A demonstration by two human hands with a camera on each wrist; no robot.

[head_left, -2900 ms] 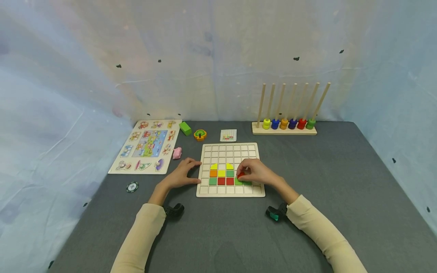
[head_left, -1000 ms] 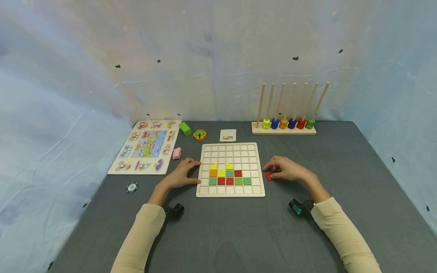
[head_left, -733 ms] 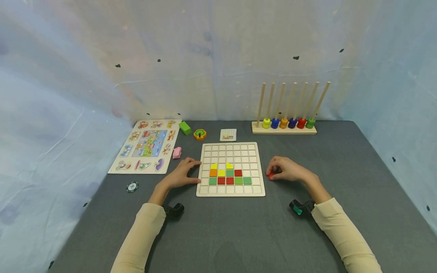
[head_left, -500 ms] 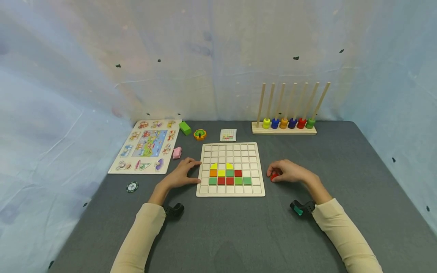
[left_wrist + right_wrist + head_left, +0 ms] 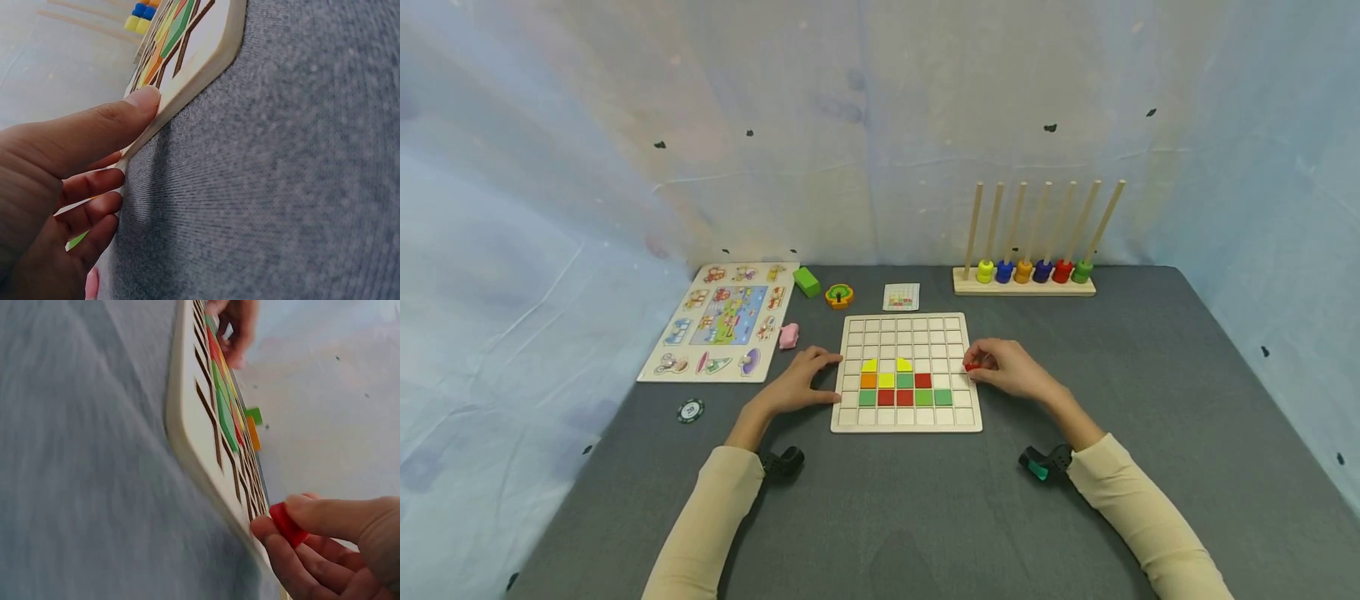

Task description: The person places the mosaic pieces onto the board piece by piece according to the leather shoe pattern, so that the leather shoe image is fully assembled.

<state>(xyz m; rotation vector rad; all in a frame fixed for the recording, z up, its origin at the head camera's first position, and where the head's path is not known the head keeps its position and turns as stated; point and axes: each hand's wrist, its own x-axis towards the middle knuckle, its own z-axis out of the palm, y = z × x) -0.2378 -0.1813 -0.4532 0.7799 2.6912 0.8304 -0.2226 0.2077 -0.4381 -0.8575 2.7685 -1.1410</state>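
The pale wooden grid board [image 5: 902, 328] lies flat, with rows of yellow, orange, green and red tiles in its lower cells. At its left edge rests my left hand [image 5: 796, 383]. In the left wrist view its thumb [image 5: 145, 100] touches the rim, and the other fingers bend loosely along the side. Between thumb and fingertips my right hand [image 5: 1009, 368] pinches a small red tile [image 5: 289, 525] over the board's right edge; the fingers cover part of the tile, so its full shape is hidden. A red square tile [image 5: 922, 381] sits in the grid nearby.
A small pattern card [image 5: 901, 297] lies behind the board. At the back right stands a pegged bead rack [image 5: 1024, 288]. To the left are a picture puzzle [image 5: 658, 358], a green block [image 5: 807, 282], a tree piece [image 5: 839, 296], a pink piece [image 5: 789, 336] and a poker chip [image 5: 690, 410].
My right hand let go of a red square on the grid, moved right, picked another red tile off the table, then brought it back left to the board's edge. My left hand stayed put.
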